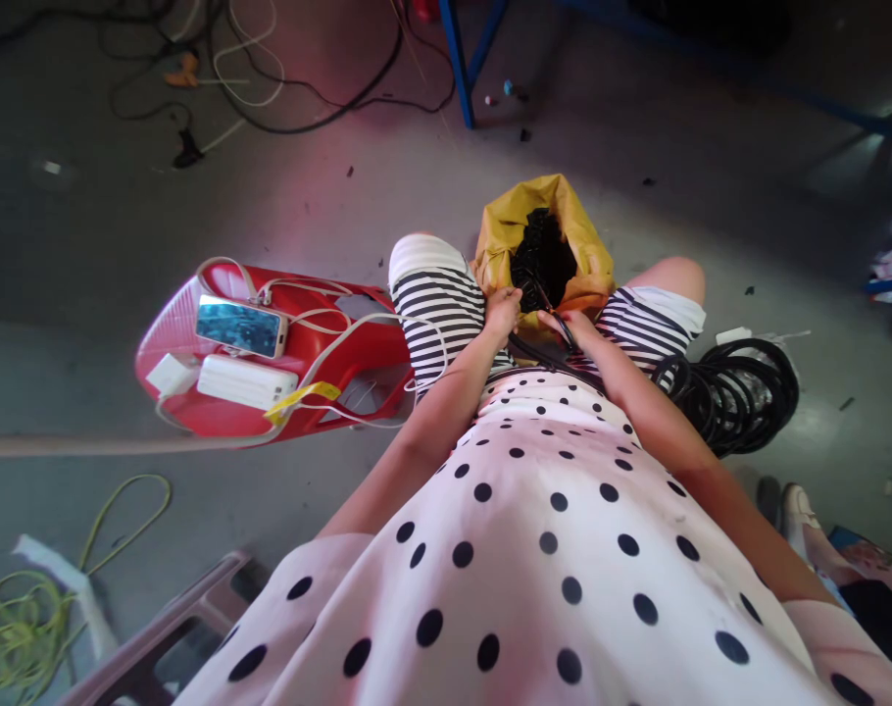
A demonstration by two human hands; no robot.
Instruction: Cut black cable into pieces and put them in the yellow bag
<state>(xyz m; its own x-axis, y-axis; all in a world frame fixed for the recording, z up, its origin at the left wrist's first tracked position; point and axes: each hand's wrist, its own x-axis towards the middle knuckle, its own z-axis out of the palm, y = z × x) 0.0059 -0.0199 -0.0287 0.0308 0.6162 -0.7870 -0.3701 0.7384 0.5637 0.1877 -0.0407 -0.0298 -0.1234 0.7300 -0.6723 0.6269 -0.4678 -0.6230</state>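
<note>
A yellow bag (589,270), its mouth rolled open, stands between my knees with a pile of small black pieces (541,257) inside. At the bag's near rim my left hand (502,314) is closed, fingers pinched, on a black cable (526,348) that runs across my lap. Just to its right, my right hand (579,329) is closed around what look like black-handled scissors (564,331), their tip pointing toward the bag's mouth. The fingertips are small and partly hidden.
On my left a red plastic stool (321,343) carries a phone (241,326), a white power bank (246,380), a charger (173,375) and white cords. Coiled black cable (747,392) lies on my right. Ahead are loose cables (343,103) and a blue metal leg (457,64).
</note>
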